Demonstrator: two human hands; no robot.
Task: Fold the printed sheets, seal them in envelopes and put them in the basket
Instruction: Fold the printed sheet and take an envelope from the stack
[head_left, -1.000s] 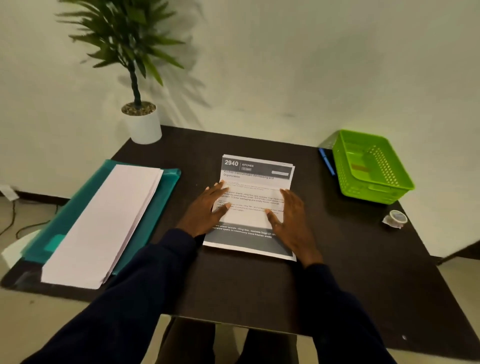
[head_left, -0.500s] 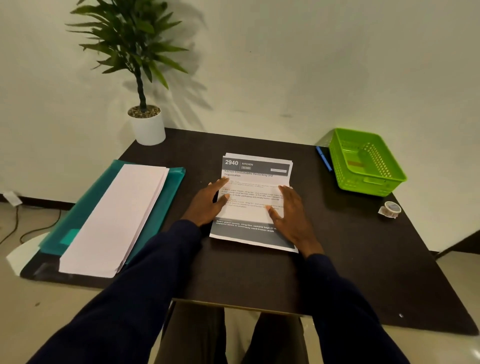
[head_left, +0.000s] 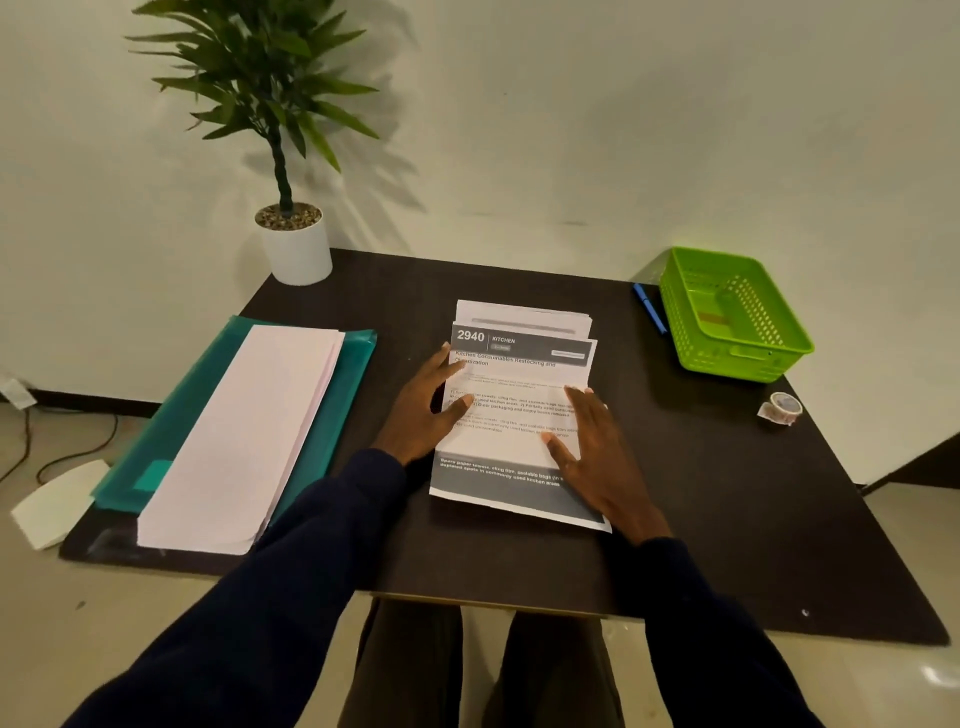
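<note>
Printed sheets (head_left: 511, 415), flat rectangular paper stack under both palms

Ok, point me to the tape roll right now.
In the head view, the tape roll lies near the right edge of the dark table, just nearer the person than the green basket, apart from it.

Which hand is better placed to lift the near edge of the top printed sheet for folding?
Probably the right hand: it lies flat by the near right corner of the top printed sheet, while the left hand rests farther up its left edge.
</note>
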